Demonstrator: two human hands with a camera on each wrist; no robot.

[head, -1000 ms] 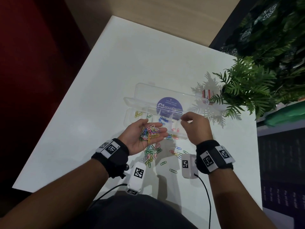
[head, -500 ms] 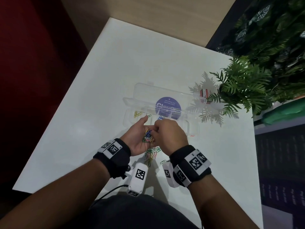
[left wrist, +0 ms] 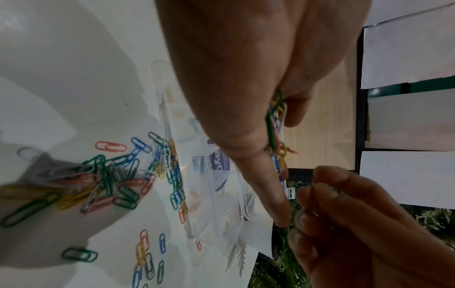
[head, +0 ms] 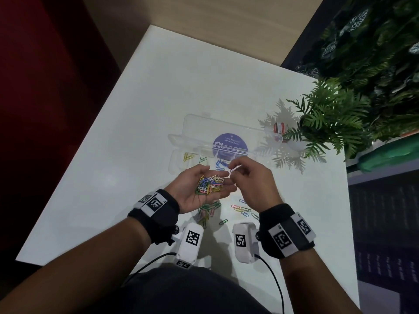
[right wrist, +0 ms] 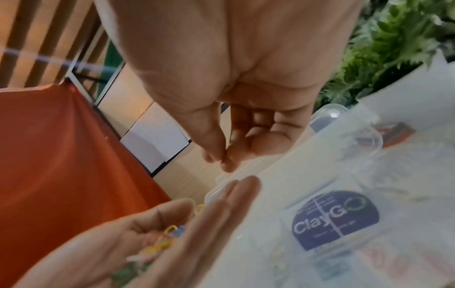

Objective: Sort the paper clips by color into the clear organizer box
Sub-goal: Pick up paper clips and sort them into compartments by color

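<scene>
My left hand [head: 216,177] lies palm up just in front of the clear organizer box [head: 179,152], carrying a heap of mixed coloured paper clips [head: 209,184]. My right hand [head: 234,169] hovers beside its fingertips and pinches a single clip, seemingly blue, between thumb and forefinger. The box's compartments hold yellow clips [head: 188,157], a green clip [head: 203,159] and blue clips [head: 220,163]. In the left wrist view the held clips [left wrist: 274,124] peek out beside the thumb. The right wrist view is blurred and shows the pinch [right wrist: 221,157] above the left palm.
More clips lie loose on the white table [head: 158,98]: a pile [head: 207,210] under my left hand and a few [head: 243,209] under my right. The open lid has a purple sticker [head: 230,143]. A fern [head: 328,123] and a small red-white object [head: 280,129] stand at the right.
Half a second ago my right hand was down on the left palm among the clips. It has lifted off to the right, pinching one clip. The left hand has stayed in place.
</scene>
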